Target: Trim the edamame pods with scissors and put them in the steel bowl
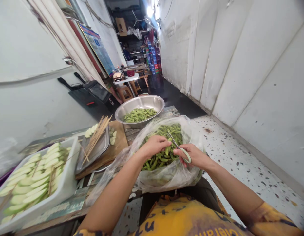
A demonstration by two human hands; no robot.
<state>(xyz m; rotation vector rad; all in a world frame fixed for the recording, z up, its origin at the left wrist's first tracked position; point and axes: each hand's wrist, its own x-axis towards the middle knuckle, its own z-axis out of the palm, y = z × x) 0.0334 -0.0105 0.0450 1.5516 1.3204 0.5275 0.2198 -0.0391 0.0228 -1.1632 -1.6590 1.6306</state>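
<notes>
A clear plastic bag (164, 181) full of green soybean pods (157, 161) lies open at my lap. My right hand (193, 155) grips a pair of scissors (185, 155) by pale green handles, and the blades point up and left over the pods. Just left of the blades, my left hand (157, 145) has thumb and fingers closed in a pinch on a green soybean pod (167, 149). Beyond the bag stands a wide steel basin (120, 114) with more pods (139, 114) in its bottom.
To the left, a white tub (72, 164) holds skewered pale green slices (35, 183). Beside it a metal tray (106, 139) with wooden skewers (97, 137) rests on a wooden board (120, 134). A white wall (240, 65) runs along the right above speckled floor (230, 157).
</notes>
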